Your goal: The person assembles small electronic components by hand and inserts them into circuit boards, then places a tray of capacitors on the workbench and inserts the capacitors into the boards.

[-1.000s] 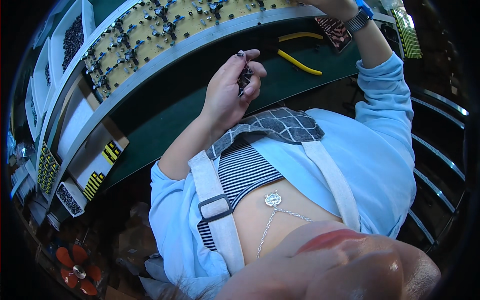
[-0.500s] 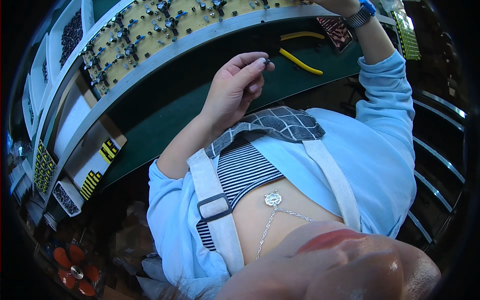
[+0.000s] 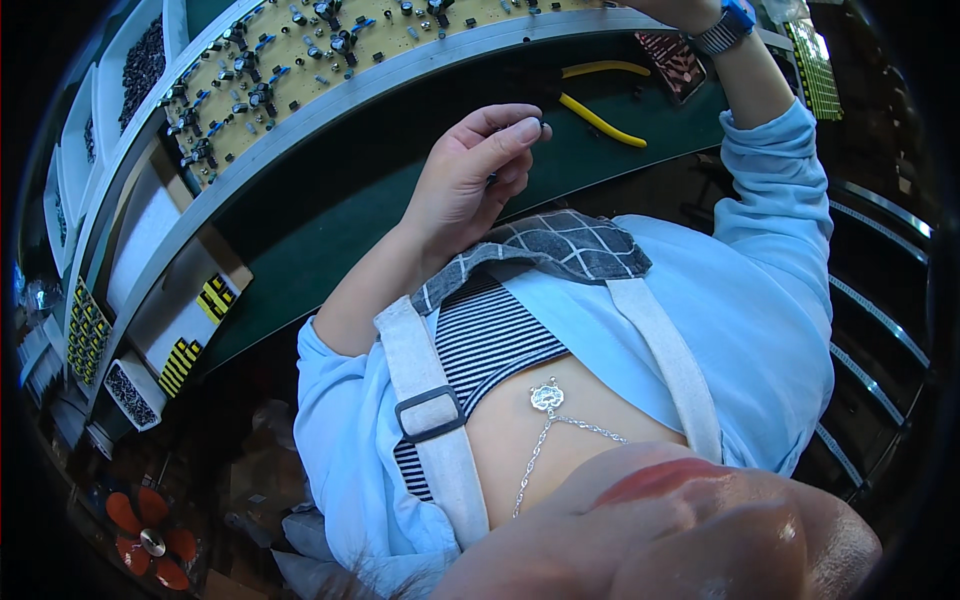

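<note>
My left hand point(image 3: 478, 165) hangs over the green tabletop, thumb and index finger pinched together on a small dark part point(image 3: 541, 124). Only a bit of that part shows past the fingertips, and the other fingers are curled into the palm. Beyond it lies a tan circuit board point(image 3: 300, 75) set with several black capacitors, blue pieces and small parts, held along a metal rail point(image 3: 400, 68). At the top edge of the picture, my right hand point(image 3: 690, 12) reaches over the rail to the board's right part. Its fingertips are cut off, so what they touch is hidden.
Cutters with yellow handles point(image 3: 603, 120) lie right of my left hand, near a dark flat rectangular object point(image 3: 672, 68). On the left stand white trays point(image 3: 100, 100) of small black parts and yellow-black components point(image 3: 180, 367). An orange-bladed fan point(image 3: 150, 540) is low at the left.
My left thumb and fingertips have shifted slightly, and less of the dark part shows between them. My right forearm has moved a touch to the right.
</note>
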Motion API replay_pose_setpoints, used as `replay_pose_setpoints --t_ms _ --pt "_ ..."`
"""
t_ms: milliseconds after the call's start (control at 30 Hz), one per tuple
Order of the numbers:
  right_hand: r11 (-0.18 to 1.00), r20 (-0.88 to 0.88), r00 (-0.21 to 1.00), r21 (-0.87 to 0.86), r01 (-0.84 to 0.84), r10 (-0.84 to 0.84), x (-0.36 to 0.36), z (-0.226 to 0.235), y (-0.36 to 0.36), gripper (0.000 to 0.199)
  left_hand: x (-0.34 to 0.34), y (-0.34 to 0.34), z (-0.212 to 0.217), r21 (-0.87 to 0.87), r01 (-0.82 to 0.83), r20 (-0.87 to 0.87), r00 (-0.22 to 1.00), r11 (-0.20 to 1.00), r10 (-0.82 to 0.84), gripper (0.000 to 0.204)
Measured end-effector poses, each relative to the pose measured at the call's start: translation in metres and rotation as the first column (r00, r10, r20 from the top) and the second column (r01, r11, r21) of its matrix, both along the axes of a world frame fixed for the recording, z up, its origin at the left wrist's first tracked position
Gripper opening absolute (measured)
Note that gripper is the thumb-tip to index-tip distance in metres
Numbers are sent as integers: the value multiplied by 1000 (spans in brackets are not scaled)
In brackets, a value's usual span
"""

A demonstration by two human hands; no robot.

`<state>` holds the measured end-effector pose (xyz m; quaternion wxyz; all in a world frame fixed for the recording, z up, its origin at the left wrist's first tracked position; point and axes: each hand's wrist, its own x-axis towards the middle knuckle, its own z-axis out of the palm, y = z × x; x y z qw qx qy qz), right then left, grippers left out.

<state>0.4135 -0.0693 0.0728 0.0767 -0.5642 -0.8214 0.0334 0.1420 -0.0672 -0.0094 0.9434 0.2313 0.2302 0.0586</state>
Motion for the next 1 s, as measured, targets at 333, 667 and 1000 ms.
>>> replay_pose_setpoints --t_ms 333,667,1000 --pt "987 -374 927 131 90 -34 -40 9 -19 13 0 4 2 -62 -90 14 996 994 91 20" --pt "797 -742 512 -580 -169 -432 -75 -33 -72 19 -2 2 -7 218 -203 101 978 955 185 28" --pt "647 -592 -281 -743 -172 -755 -117 -44 -84 20 -4 -3 -6 747 -376 187 910 548 369 26"
